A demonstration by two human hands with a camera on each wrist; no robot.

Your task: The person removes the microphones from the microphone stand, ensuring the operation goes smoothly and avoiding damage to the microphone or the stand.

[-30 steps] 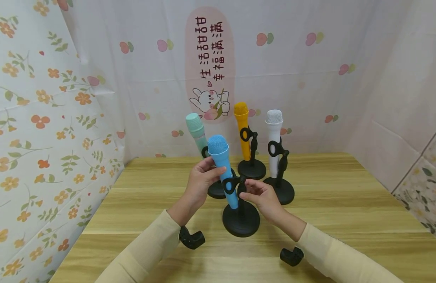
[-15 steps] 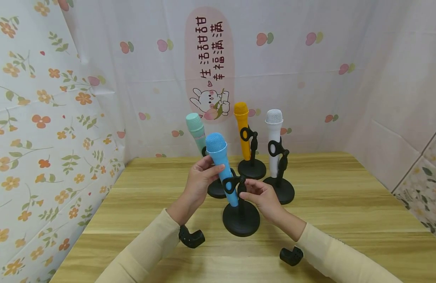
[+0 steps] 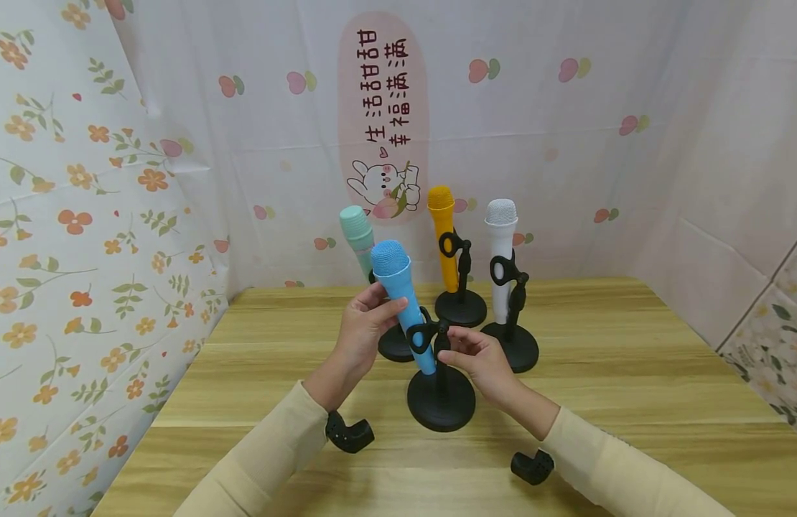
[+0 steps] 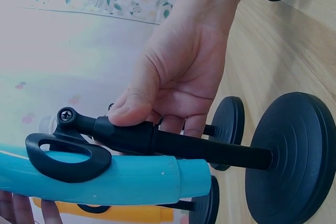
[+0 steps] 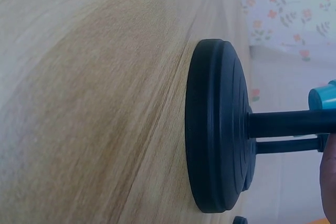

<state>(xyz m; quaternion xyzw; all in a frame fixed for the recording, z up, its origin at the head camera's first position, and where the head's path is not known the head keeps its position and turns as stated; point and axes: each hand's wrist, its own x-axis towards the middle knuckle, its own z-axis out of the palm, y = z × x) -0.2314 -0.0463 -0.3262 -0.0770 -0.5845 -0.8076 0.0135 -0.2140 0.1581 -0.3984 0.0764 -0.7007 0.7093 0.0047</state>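
In the head view my left hand [image 3: 360, 332] pinches the upper body of a blue microphone [image 3: 403, 289], thumb in front. The microphone leans left and passes through the clip ring [image 3: 423, 336] of a black microphone stand [image 3: 441, 403]. My right hand [image 3: 481, 359] pinches the stand's upright just below the clip. The left wrist view shows the right hand [image 4: 181, 72] on the upright and a few left fingertips [image 4: 22, 209] under the blue microphone. In the right wrist view the stand's round base [image 5: 215, 127] sits on the table, with part of a thumb [image 5: 329, 179] by the pole.
Behind stand a mint-green microphone [image 3: 357, 228], partly hidden, a yellow microphone [image 3: 442, 215] and a white microphone [image 3: 502, 237], each with a black stand. All are on a wooden table [image 3: 263, 345] before a patterned cloth [image 3: 263, 165]. Black wrist devices [image 3: 351, 435] show below both forearms.
My left hand has drawn the blue microphone slightly up and to the left through the clip, so its lower end sits higher. The right hand and the stand have stayed put.
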